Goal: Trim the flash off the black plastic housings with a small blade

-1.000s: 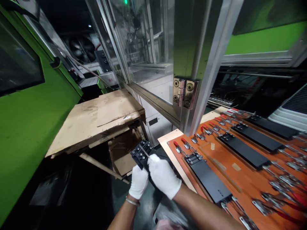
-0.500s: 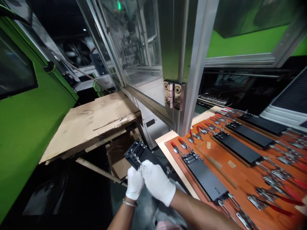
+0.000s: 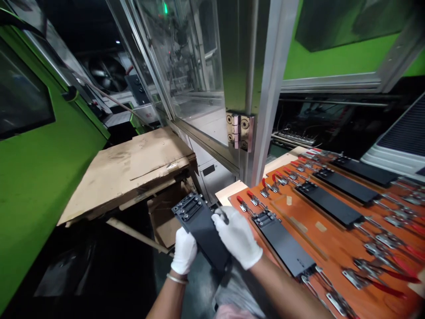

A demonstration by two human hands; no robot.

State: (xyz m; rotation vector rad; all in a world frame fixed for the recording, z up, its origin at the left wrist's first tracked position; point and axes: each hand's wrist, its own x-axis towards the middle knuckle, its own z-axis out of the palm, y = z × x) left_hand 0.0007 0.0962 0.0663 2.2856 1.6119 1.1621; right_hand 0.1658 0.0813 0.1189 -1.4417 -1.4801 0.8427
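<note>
A long black plastic panel (image 3: 206, 235), with a ribbed, detailed end, is tilted in front of me. My left hand (image 3: 185, 251), in a white glove, is closed on its left edge. My right hand (image 3: 236, 237), also gloved in white, is at the panel's right edge with its fingers curled. A small dark, thin thing shows at those fingers, too unclear to name. Similar black panels lie on an orange fixture board (image 3: 312, 237) at the right, among toggle clamps (image 3: 375, 270) with red handles.
A cardboard-covered table (image 3: 133, 164) stands at the left, with an open cardboard box (image 3: 162, 221) beneath it. A metal-framed clear door (image 3: 199, 119) with a hinge (image 3: 239, 132) rises ahead. Green machine housing (image 3: 29, 177) borders the left side.
My right hand has moved right and off the panel's ribbed end to its right edge. More of the panel's flat face shows now. My left hand keeps its hold.
</note>
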